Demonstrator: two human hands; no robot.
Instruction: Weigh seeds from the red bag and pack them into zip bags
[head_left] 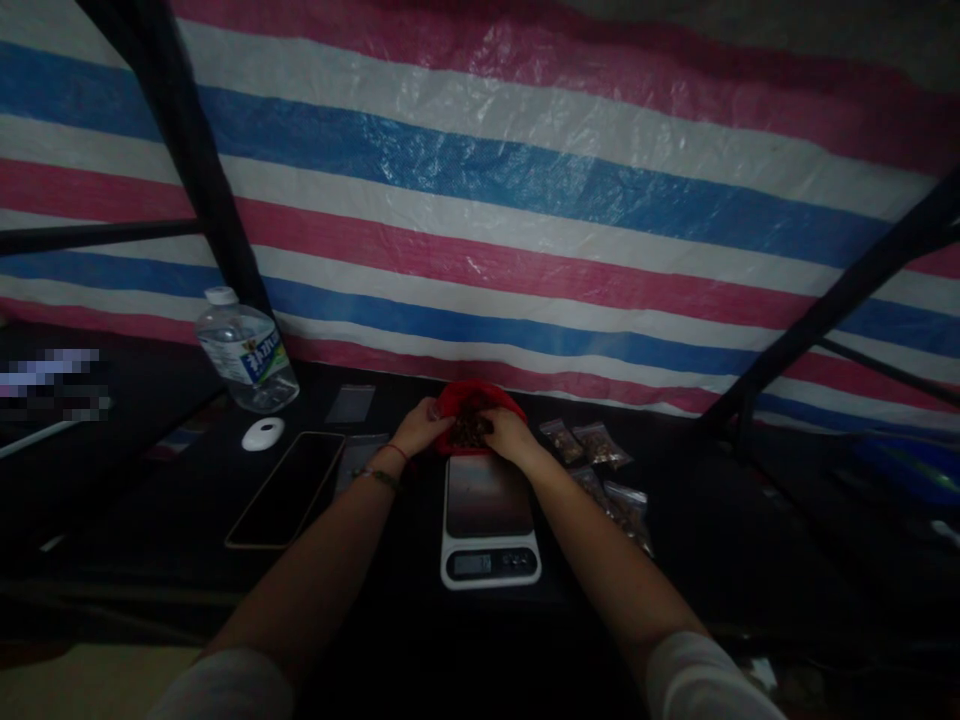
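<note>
A red container (495, 388), soft-looking at its edge, lies behind the kitchen scale and holds a heap of small brown pieces (469, 428). My left hand (421, 428) grips its left edge, fingers closed on the rim. From the right, my right hand (510, 436) reaches in, its bent fingers together among the pieces; the fingertips are hidden, so what they hold cannot be made out. The white kitchen scale (489, 500) sits between my forearms, its plate bare and its display lit but too blurred to read.
Filled small zip bags (600, 445) lie right of the scale. On the left are a phone (286, 490), a white oval case (262, 434), a clear bottle (247, 355) and flat clear zip bags (351, 403). Striped sheeting (525, 240) hangs behind the black table (172, 530), between dark frame bars.
</note>
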